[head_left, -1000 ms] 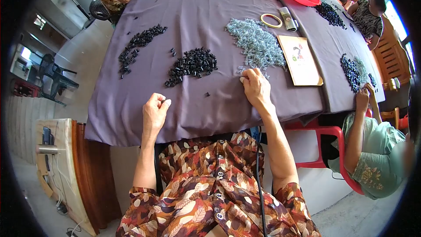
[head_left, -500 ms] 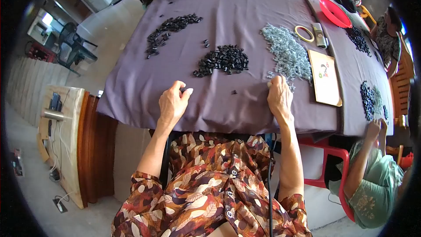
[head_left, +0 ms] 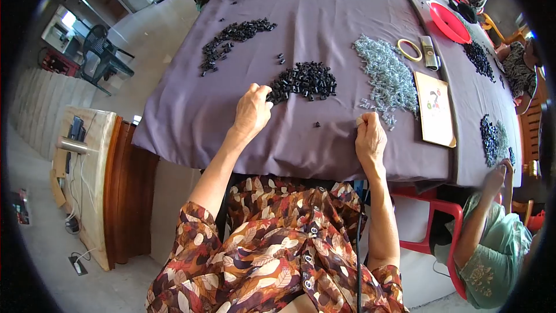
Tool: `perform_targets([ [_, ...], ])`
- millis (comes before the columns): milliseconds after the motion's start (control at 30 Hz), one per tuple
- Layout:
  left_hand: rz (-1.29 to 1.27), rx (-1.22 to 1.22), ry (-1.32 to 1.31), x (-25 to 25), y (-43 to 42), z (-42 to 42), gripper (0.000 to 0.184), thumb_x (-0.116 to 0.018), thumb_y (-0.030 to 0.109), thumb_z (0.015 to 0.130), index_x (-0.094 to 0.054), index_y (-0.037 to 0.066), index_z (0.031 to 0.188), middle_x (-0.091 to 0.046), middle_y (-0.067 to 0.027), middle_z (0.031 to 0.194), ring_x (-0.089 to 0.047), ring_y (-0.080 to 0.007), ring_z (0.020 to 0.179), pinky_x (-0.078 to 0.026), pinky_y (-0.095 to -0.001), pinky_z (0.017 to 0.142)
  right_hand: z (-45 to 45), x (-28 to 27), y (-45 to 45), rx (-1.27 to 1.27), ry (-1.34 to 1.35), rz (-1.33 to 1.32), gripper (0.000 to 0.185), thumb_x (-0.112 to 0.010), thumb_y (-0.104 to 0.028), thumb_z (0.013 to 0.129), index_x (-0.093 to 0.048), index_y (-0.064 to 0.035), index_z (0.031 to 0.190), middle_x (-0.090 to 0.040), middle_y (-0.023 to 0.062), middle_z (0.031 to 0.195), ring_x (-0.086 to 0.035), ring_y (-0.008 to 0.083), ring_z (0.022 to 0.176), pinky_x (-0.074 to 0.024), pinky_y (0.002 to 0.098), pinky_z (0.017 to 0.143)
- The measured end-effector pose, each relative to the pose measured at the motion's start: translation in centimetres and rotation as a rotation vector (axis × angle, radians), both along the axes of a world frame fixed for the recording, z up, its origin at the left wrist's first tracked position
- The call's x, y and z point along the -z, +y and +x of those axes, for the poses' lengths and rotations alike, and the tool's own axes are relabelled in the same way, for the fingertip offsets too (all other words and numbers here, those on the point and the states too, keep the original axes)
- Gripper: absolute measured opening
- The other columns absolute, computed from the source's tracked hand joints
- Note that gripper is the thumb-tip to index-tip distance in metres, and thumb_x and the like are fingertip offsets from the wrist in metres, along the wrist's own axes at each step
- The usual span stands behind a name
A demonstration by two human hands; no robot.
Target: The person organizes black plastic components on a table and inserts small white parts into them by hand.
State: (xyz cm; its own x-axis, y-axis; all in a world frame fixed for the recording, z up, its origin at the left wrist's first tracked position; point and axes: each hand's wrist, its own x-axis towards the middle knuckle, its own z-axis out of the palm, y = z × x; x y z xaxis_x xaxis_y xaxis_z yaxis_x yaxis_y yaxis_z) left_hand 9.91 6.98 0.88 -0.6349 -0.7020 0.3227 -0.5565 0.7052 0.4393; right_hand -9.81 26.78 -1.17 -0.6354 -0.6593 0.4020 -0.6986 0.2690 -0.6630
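Note:
My left hand (head_left: 253,109) is at the left edge of a heap of small black cylindrical plastic pieces (head_left: 307,81). Its fingers are curled with the tips together against the outermost pieces; what lies between them is hidden. My right hand (head_left: 371,139) rests closed on the cloth just below a pile of small clear plastic pieces (head_left: 387,75). Thumb and fingers press together there, and anything inside is too small to make out. A single black piece (head_left: 317,124) lies on the cloth between my hands.
A purple cloth (head_left: 324,17) covers the table. Farther left is a scattered arc of black pieces (head_left: 234,37). On the right lie a yellow ring (head_left: 409,50), a small cylinder (head_left: 429,53), a printed board (head_left: 435,109) and a red basin (head_left: 449,22). Other people sit around the table.
My left hand has moved up and right from the bare cloth to the black heap. My right hand stays closed in nearly the same place. The view has shifted slightly.

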Motion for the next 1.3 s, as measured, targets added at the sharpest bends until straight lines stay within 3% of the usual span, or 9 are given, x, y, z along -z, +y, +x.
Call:
perform_targets([
  [333, 0.064, 0.009, 0.089, 0.7, 1.1, -0.4, 0.015, -0.061, 0.002, 0.073, -0.054, 0.003, 0.086, -0.057, -0.0106, 0.080, -0.057, -0.0243, 0.070, -0.046, -0.0356, 0.066, -0.1, 0.3, -0.1, -0.072, 0.121, -0.026, 0.007, -0.051, -0.004, 0.078, -0.050, -0.0062, 0.085, -0.054, 0.0099, 0.082, -0.055, 0.0304, 0.074, -0.0438, 0.0385, 0.065],
  [433, 0.105, 0.032, 0.099, 0.8, 1.4, -0.8, 0.014, -0.060, 0.003, 0.074, -0.052, 0.004, 0.086, -0.055, -0.0111, 0.081, -0.056, -0.0290, 0.075, -0.045, -0.0398, 0.068, -0.1, 0.1, 0.0, -0.076, 0.121, -0.030, 0.007, -0.051, -0.003, 0.078, -0.050, -0.0063, 0.084, -0.054, 0.0095, 0.082, -0.055, 0.0301, 0.075, -0.0442, 0.0385, 0.064],
  [633, 0.017, 0.036, 0.308, 0.2, 2.8, -1.4, 0.012, -0.061, 0.003, 0.075, -0.052, 0.004, 0.083, -0.053, -0.0097, 0.078, -0.055, -0.0277, 0.069, -0.044, -0.0379, 0.064, 0.0, -0.2, 0.1, -0.098, 0.124, -0.067, 0.009, -0.052, -0.002, 0.078, -0.053, -0.0062, 0.085, -0.055, 0.0096, 0.082, -0.056, 0.0297, 0.075, -0.0453, 0.0376, 0.065],
  [733, 0.137, 0.067, 0.374, -1.3, 5.2, -2.1, 0.011, -0.060, 0.002, 0.076, -0.051, 0.003, 0.082, -0.054, -0.0112, 0.076, -0.055, -0.0276, 0.065, -0.044, -0.0362, 0.060, -0.1, -0.2, 0.2, -0.132, 0.076, -0.107, 0.010, -0.052, -0.001, 0.077, -0.056, -0.0051, 0.085, -0.056, 0.0098, 0.083, -0.057, 0.0290, 0.075, -0.0461, 0.0356, 0.066],
  [767, 0.100, 0.110, 0.375, -1.1, 5.7, -2.3, 0.011, -0.062, 0.001, 0.076, -0.054, 0.001, 0.085, -0.057, -0.0067, 0.074, -0.056, -0.0148, 0.062, -0.046, -0.0265, 0.058, 0.0, -0.4, 0.2, -0.141, 0.040, -0.126, 0.010, -0.052, 0.000, 0.077, -0.056, -0.0046, 0.085, -0.057, 0.0098, 0.082, -0.057, 0.0286, 0.075, -0.0464, 0.0345, 0.066],
  [867, 0.279, 0.184, 0.500, 0.0, 7.4, -3.0, 0.010, -0.063, 0.000, 0.078, -0.056, 0.002, 0.085, -0.059, -0.0026, 0.071, -0.054, -0.0073, 0.060, -0.045, -0.0226, 0.055, 0.5, -0.8, 0.4, -0.180, -0.135, -0.186, 0.010, -0.053, 0.001, 0.077, -0.058, -0.0031, 0.085, -0.059, 0.0081, 0.080, -0.058, 0.0230, 0.071, -0.0466, 0.0296, 0.065],
  [1033, 0.509, 0.156, 0.520, 0.4, 9.0, -3.0, 0.013, -0.064, -0.002, 0.077, -0.057, 0.002, 0.086, -0.059, -0.0002, 0.069, -0.051, -0.0032, 0.057, -0.044, -0.0191, 0.051, 2.8, -0.9, -0.1, -0.215, -0.516, -0.254, 0.011, -0.062, 0.000, 0.077, -0.059, -0.0018, 0.087, -0.060, 0.0024, 0.074, -0.054, 0.0078, 0.064, -0.0451, 0.0222, 0.062],
  [1300, 0.709, 0.147, 0.559, 1.8, 10.1, -2.4, 0.011, -0.061, -0.003, 0.079, -0.059, 0.003, 0.088, -0.060, 0.0015, 0.072, -0.053, -0.0031, 0.063, -0.046, -0.0182, 0.053, 5.2, -1.2, -0.4, -0.339, -0.540, -0.243, 0.011, -0.062, 0.001, 0.075, -0.057, -0.0014, 0.085, -0.060, 0.0053, 0.074, -0.056, 0.0101, 0.066, -0.0465, 0.0238, 0.062],
])
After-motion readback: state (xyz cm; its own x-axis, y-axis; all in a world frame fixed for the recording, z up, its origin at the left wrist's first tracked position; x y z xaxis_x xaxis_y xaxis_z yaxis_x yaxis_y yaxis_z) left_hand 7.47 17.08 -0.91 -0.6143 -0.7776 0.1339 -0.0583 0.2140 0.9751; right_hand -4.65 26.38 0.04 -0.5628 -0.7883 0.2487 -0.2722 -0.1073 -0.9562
